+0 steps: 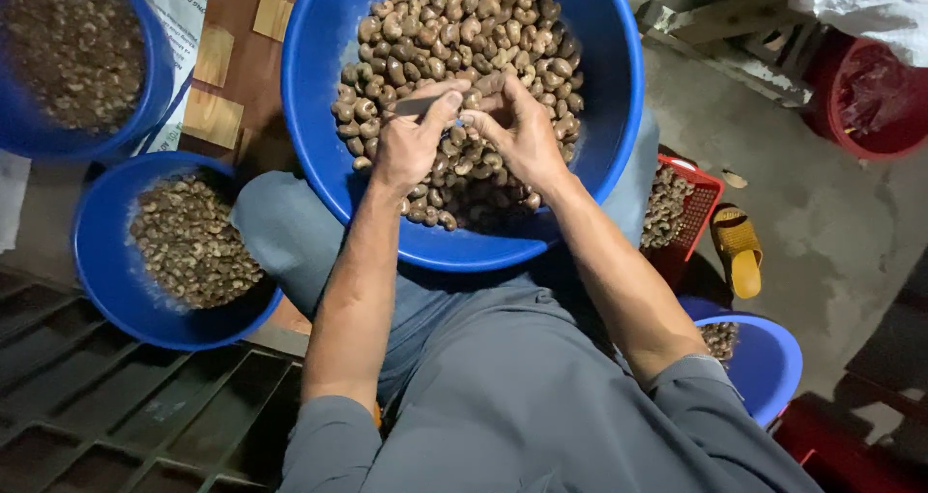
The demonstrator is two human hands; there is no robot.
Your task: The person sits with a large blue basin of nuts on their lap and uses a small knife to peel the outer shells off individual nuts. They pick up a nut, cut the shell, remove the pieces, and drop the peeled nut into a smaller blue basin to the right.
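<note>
A big blue basin (609, 116) rests on my lap, heaped with brown cashew nuts (454, 29). Both hands work over the heap near its middle. My left hand (411, 140) grips a small grey blade (414, 106) between thumb and fingers. My right hand (517, 126) pinches a single cashew nut (474, 97) right against the blade's tip. The two hands touch at the fingertips.
A smaller blue basin (111, 271) of nut pieces stands at my left, another blue basin (155, 77) at top left. A red crate (701, 203) of nuts, a blue bowl (768, 362), a yellow sandal (739, 251) and a red bucket (870, 97) lie right. Dark metal grating (116, 406) at bottom left.
</note>
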